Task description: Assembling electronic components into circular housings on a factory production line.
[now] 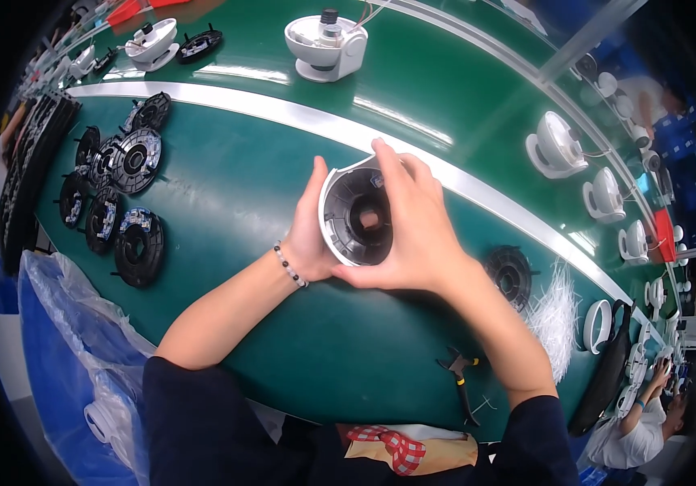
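Note:
Between my two hands, above the green work table [283, 356], is a round white housing with a black ribbed inside [358, 212]. Its opening faces up, and a dark round hole shows in its middle. My left hand [309, 231] cups the housing's left side, with a beaded bracelet at the wrist. Across its right side lies my right hand [421, 227], thumb at the lower rim and fingers over the far rim. The underside of the housing is hidden.
Several black round parts with circuit boards [136, 160] lie at the left. Black-and-yellow cutters [461, 385], white cable ties [555, 324] and a black disc [510, 277] are at the right. White domed units [328, 44] stand on the green conveyor beyond. A co-worker [636, 437] sits far right.

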A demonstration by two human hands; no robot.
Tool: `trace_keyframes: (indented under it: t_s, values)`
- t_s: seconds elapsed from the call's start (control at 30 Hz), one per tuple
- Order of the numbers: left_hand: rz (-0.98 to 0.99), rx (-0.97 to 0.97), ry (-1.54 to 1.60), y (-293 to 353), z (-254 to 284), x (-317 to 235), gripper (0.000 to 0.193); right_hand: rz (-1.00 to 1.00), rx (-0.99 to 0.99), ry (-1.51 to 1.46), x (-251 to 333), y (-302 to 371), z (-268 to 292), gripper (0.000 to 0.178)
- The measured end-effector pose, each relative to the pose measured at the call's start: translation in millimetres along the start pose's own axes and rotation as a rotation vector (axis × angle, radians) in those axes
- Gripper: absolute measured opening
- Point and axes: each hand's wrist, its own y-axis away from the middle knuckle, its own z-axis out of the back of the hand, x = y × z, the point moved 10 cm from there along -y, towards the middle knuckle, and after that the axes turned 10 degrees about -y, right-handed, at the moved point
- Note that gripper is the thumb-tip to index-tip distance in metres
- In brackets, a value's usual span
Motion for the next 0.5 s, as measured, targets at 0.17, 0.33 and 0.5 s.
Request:
trace_keyframes:
  t_s: [0.17, 0.33, 0.5]
  values:
    - [0.056, 0.045, -0.042, -1.6, 0.9, -3.9, 0.066, 0.095, 0.091, -0.031, 1.5, -2.2, -3.5, 0.112]
    - [-0.042, -0.003, -0.081, -5.7, 8.5, -9.3, 0.040, 0.079, -0.175, 0.031, -3.2, 13.5, -1.8, 0.111]
    - [-0.216, -0.073, -0.259, -15.0, 5.2, -33.9, 0.059, -0.026, -0.284, 0.023, -20.4, 3.2, 1.0, 0.116]
